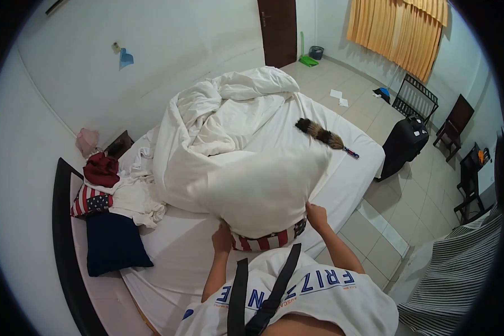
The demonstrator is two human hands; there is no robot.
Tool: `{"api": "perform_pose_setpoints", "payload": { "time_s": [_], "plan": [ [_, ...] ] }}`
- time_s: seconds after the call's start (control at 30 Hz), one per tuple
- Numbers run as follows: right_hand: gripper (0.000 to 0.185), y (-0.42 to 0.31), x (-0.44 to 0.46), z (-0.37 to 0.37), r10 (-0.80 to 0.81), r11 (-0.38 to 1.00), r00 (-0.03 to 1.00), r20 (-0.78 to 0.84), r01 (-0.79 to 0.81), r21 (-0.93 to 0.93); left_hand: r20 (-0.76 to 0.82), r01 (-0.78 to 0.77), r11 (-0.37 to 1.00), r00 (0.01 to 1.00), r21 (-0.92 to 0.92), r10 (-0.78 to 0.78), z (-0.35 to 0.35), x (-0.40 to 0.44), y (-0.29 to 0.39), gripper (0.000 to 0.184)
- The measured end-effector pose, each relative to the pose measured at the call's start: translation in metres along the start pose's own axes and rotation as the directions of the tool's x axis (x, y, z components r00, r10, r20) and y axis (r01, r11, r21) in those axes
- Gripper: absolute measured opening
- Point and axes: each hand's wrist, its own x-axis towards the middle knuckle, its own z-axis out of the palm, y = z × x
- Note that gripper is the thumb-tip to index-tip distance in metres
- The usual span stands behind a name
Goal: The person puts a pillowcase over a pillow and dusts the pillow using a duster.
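A large white pillowcase (257, 193) bulges in front of my chest above the bed. From its near opening shows part of a pillow with red and white stripes and stars (266, 241). My left hand (222, 237) is closed on the left side of the pillowcase's near edge. On the right side of that edge, my right hand (316, 216) is closed too. Beyond the pillowcase lies a bunched white duvet (201, 112).
A navy pillow (115, 244), a flag-patterned pillow (85, 200) and crumpled cloths (134, 196) lie at the headboard. A feather duster (322, 134) rests on the bed (347, 162). A black suitcase (404, 145) stands on the floor at right.
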Motion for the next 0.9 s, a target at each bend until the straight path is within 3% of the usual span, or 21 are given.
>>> {"api": "perform_pose_setpoints", "payload": {
  "time_s": [0.1,0.2,0.23,0.3,0.33,0.37,0.4,0.47,0.57,0.6,0.7,0.8,0.9],
  "plan": [
    [0.023,-0.007,0.000,-0.040,0.054,0.998,0.939,-0.339,-0.042,0.041,-0.260,0.030,0.996,0.964,-0.078,-0.049,-0.016,-0.002,0.002,0.048],
    [0.022,-0.010,-0.006,-0.052,0.091,0.996,0.858,-0.506,-0.080,0.043,-0.184,0.115,0.968,0.970,-0.225,-0.158,-0.038,-0.010,0.021,0.039],
    [0.017,-0.005,-0.013,-0.030,0.139,0.990,0.860,-0.491,-0.140,0.035,-0.131,0.111,0.986,0.983,-0.125,-0.127,-0.025,-0.013,0.014,0.034],
    [0.017,0.008,-0.026,0.019,0.051,0.998,0.991,-0.123,-0.055,-0.036,-0.010,0.076,0.994,0.997,0.076,-0.075,0.023,-0.017,-0.010,0.024],
    [0.017,0.015,-0.030,0.039,0.009,0.998,0.997,0.072,-0.005,-0.059,0.069,0.029,0.996,0.997,0.087,-0.035,0.038,-0.015,-0.021,0.025],
    [0.019,0.013,-0.028,0.041,-0.032,0.997,0.989,0.145,0.042,-0.062,0.143,-0.019,0.995,0.990,0.094,0.005,0.039,-0.009,-0.028,0.025],
    [0.020,0.013,-0.023,0.041,-0.025,0.997,0.989,0.148,0.036,-0.070,0.211,-0.067,0.993,0.976,0.099,0.045,0.039,-0.002,-0.033,0.026],
    [0.022,0.016,-0.014,0.037,-0.015,0.996,0.988,0.155,0.029,-0.088,0.096,0.004,0.998,0.995,0.066,-0.011,0.019,-0.005,-0.020,0.027],
    [0.022,0.014,-0.040,-0.005,0.019,0.999,0.989,-0.144,-0.023,-0.028,0.076,0.123,0.992,0.989,0.023,-0.124,0.017,-0.040,-0.015,0.030],
    [0.022,0.014,-0.047,-0.007,0.059,0.997,0.986,-0.156,-0.065,-0.038,0.089,0.162,0.987,0.983,0.011,-0.162,0.022,-0.055,-0.017,0.032],
    [0.023,0.016,-0.063,0.000,0.124,0.990,0.979,-0.164,-0.134,-0.051,-0.065,0.106,0.991,0.992,-0.087,-0.112,0.047,-0.073,-0.004,0.036],
    [0.025,0.014,-0.060,0.018,0.095,0.994,0.989,-0.111,-0.101,-0.047,0.095,0.245,0.964,0.967,-0.107,-0.236,0.044,-0.057,0.001,0.037],
    [0.026,0.019,-0.049,0.019,0.074,0.994,0.994,-0.086,-0.080,-0.072,-0.032,0.138,0.934,0.987,-0.330,-0.157,0.029,-0.053,-0.007,0.034]
  ]
}}
